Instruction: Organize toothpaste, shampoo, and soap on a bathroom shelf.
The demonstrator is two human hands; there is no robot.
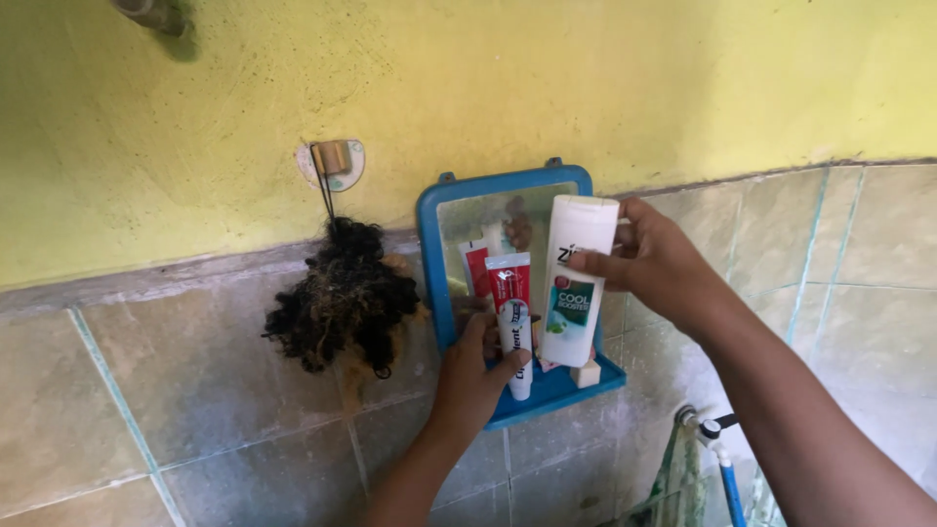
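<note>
The left hand (473, 376) grips a toothpaste tube (512, 322), white with a red upper part and red and blue print, standing cap-down with its flat crimped end on top. The thumb crosses the lower front of the tube and the fingers wrap behind it, so the hand is closed on it. The tube's cap end rests at or just above the floor of a blue plastic shelf (547, 390); whether it touches cannot be told.

Just to the right of that grip, the right hand (654, 263) clasps a tall white shampoo bottle (576, 283) near its top, the fingers laid across the front and the thumb behind. The bottle stands upright, touching or nearly touching the tube's right edge. Its label is a dark green panel in the middle of the front with pale lettering, a small red mark above it and a green leaf shape at the bottom.

Below the bottle, at the shelf's front right, sits a small pale block (586, 373), perhaps a piece of soap.

Behind both grips rises the shelf's back, a mirror (468, 220) in a blue frame with rounded corners, fixed to the wall. The glass shows the reflection of the tube's red and white top.

To the left of the left hand, a dark tangled scrubber (342, 303) hangs from a small wall hook (334, 161) on the yellow wall (488, 88). Grey-green tiles (195, 390) cover the wall below. Under the right forearm, a tap with a blue hose (717, 454) shows.
</note>
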